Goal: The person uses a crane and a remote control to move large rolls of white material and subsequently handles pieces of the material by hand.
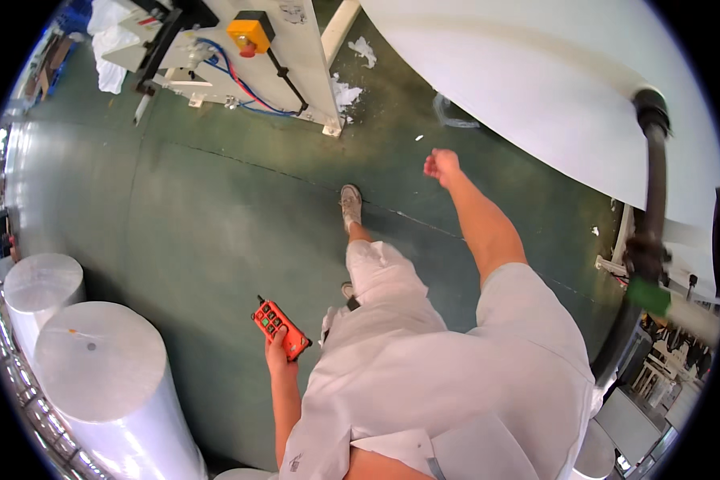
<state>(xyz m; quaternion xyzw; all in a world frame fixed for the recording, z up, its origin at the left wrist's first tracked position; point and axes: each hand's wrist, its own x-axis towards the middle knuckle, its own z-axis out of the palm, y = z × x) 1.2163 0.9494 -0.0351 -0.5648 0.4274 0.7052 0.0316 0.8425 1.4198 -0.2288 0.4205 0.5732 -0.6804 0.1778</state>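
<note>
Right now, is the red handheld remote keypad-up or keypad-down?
Keypad-up: the remote's keypad shows to the head camera, with the left hand holding its near end. Whether a button is pressed: cannot tell.

Two upright white rolls (100, 364) stand toward the green floor's (216, 208) left edge; a yellow emergency-stop box (248, 35) is fixed to a white machine panel (306, 60).

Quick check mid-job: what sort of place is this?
Probably a factory: white upright rolls stand at the left, a pale machine panel carries a yellow control box, and the left hand holds a red handheld remote.
</note>
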